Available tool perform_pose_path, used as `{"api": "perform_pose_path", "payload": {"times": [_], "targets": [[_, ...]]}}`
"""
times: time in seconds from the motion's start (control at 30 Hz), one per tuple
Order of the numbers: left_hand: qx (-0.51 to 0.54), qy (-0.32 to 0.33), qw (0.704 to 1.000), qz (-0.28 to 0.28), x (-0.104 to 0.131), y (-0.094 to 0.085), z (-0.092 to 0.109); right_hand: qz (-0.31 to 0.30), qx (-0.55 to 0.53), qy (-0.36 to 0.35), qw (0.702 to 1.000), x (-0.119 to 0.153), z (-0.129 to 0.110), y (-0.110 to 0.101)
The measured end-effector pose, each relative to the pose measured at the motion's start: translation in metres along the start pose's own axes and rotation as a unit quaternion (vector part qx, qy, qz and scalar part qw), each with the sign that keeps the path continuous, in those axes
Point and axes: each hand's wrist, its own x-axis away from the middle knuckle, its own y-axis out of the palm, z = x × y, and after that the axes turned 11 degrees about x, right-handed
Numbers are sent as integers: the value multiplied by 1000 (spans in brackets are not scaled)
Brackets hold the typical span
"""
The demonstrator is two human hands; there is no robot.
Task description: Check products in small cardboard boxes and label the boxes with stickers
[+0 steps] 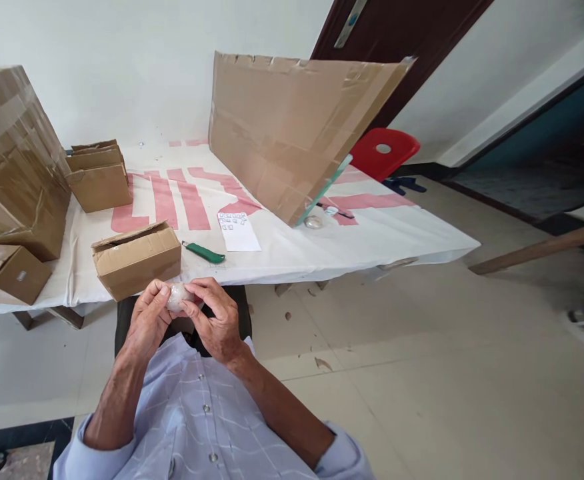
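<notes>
Between my two hands is a small round, whitish, see-through thing (177, 297) that looks like a roll of clear tape. My left hand (148, 318) pinches its left side with thumb and fingertips. On its right side, the thumb and fingers of my right hand (215, 320) close on it. Just beyond my hands, a small cardboard box (139, 263) stands at the table's front edge, its top flaps not fully flat. A green utility knife (205, 253) lies right of that box, beside a white paper (239, 233) with small drawn marks.
A large taped carton (17, 160) and two smaller boxes, one behind (99, 179) and one in front (9, 273), occupy the table's left. A big cardboard sheet (292, 127) leans upright over the white-covered table (397, 233). Near its foot lies a round pale thing (313, 222). Behind is a red chair (387, 152).
</notes>
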Motion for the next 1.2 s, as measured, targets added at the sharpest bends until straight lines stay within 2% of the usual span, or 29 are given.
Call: {"api": "perform_pose_path", "payload": {"times": [0.13, 0.33, 0.57, 0.8, 0.93, 1.07, 1.13, 1.2], "targets": [[-10, 6, 1000, 5, -1, -2, -2, -8, 10, -27, 1000, 0, 0, 2], [18, 27, 997, 63, -5, -1, -6, 9, 77, -48, 996, 6, 2, 6], [23, 22, 993, 114, -6, 3, -10, -30, 74, -74, 994, 10, 2, 11], [-60, 45, 981, 178, -10, -3, -21, -97, 115, -69, 986, 23, 3, 23], [-68, 38, 984, 160, -20, -11, -30, -105, 152, -74, 980, 23, 11, 27], [-38, -15, 988, 146, -30, -16, -40, -100, 151, -69, 981, 22, 22, 27], [-27, -56, 990, 124, -34, -18, -43, -100, 125, -65, 985, 20, 35, 24], [-43, -86, 991, 98, -36, -20, -45, -93, 108, -51, 988, 15, 58, 17]]}}
